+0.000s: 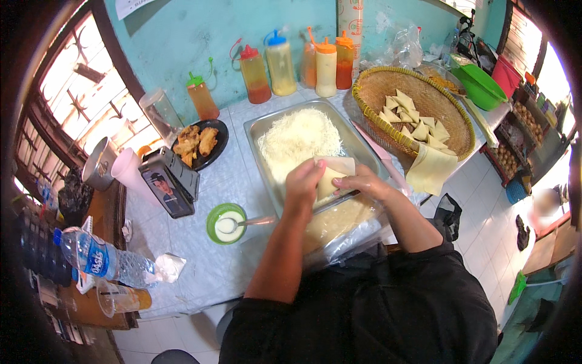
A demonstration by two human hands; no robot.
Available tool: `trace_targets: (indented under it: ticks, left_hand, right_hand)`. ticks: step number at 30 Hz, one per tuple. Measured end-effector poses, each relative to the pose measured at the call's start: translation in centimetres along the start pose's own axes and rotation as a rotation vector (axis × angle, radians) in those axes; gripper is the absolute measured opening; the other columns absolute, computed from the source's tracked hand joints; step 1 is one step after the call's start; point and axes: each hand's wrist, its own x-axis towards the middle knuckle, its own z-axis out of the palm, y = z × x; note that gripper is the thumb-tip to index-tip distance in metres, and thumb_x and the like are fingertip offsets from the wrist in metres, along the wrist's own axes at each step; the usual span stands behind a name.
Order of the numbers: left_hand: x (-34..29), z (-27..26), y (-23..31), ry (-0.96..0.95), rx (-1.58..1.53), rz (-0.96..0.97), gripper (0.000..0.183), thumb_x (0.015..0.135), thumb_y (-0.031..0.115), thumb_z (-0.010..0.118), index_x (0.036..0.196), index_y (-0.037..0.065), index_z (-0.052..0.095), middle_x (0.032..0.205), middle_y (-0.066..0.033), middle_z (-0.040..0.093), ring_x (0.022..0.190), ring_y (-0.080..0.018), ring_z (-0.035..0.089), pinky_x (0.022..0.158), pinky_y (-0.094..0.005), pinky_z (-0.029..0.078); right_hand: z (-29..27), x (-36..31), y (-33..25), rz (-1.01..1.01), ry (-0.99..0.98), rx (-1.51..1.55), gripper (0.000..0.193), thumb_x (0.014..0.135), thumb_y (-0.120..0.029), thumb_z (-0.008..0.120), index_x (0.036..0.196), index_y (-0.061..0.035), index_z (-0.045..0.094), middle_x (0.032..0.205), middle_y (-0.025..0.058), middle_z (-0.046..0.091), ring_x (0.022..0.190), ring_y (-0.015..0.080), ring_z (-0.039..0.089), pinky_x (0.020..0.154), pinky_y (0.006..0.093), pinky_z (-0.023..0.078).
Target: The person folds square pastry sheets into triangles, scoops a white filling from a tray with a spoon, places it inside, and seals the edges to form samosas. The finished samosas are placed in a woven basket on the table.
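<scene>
Both my hands hold a pale pastry wrapper [329,181], partly folded, over the near side of a metal tray [250,141]. My left hand [302,183] grips its left edge with closed fingers. On the right edge, my right hand [367,183] presses with the thumb on top. Shredded white filling [297,136] is heaped in the tray. A woven basket [370,82] at the far right holds several folded triangular pastries [418,124], and flat wrapper sheets [431,170] hang over its near rim. Left of my forearm, a spoon [257,221] rests in a green bowl [211,225] of white liquid.
Several sauce bottles [282,64] line the wall. A black plate [219,142] of fried food and a propped phone [167,188] stand left of the tray. A pink-handled knife [391,167] lies between tray and basket. A water bottle [112,258] lies at the near left.
</scene>
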Motion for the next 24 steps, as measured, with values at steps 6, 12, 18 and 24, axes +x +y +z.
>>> trace_targets:
  ticks: [6, 12, 18, 24]
  left_hand:
    - [0.1, 0.3, -0.1, 0.129, -0.19, -0.004, 0.027, 0.093, 0.018, 0.049, 0.106, -0.005, 0.057, 0.095, -0.0114, 0.064, 0.081, -0.0157, 0.061, 0.07, -0.0249, 0.047]
    - [-0.2, 0.3, -0.2, 0.066, -0.18, 0.076, 0.022, 0.092, 0.024, 0.05, 0.095, 0.004, 0.059, 0.069, 0.0034, 0.053, 0.05, -0.002, 0.035, 0.044, -0.0179, 0.025]
    - [0.1, 0.4, 0.3, 0.046, -0.407, 0.032, 0.02, 0.093, 0.025, 0.05, 0.097, 0.006, 0.057, 0.069, 0.0021, 0.05, 0.054, -0.0038, 0.041, 0.046, -0.0198, 0.03]
    - [0.8, -1.1, -1.7, -0.014, -0.5, -0.038, 0.028, 0.094, 0.024, 0.046, 0.111, 0.002, 0.051, 0.102, -0.0099, 0.058, 0.09, -0.0186, 0.058, 0.077, -0.0301, 0.047]
  right_hand:
    - [-3.1, -0.4, 0.6, -0.344, 0.249, -0.594, 0.019, 0.08, -0.016, 0.062, 0.092, -0.0014, 0.064, 0.092, 0.0096, 0.061, 0.086, 0.0229, 0.058, 0.077, 0.0317, 0.043]
    - [2.4, -2.2, -1.7, -1.03, 0.536, -1.084, 0.028, 0.067, -0.008, 0.058, 0.094, -0.008, 0.064, 0.09, 0.0087, 0.061, 0.084, 0.0252, 0.057, 0.074, 0.0388, 0.042]
    - [4.7, -1.1, -1.0, -0.992, 0.498, -1.214, 0.044, 0.062, -0.006, 0.056, 0.105, -0.01, 0.061, 0.108, 0.0083, 0.056, 0.095, 0.0264, 0.053, 0.083, 0.0394, 0.04]
    - [4.7, -1.2, -2.1, -0.937, 0.472, -1.295, 0.039, 0.063, -0.009, 0.058, 0.102, -0.0088, 0.06, 0.107, 0.0108, 0.055, 0.094, 0.0296, 0.052, 0.081, 0.0418, 0.04]
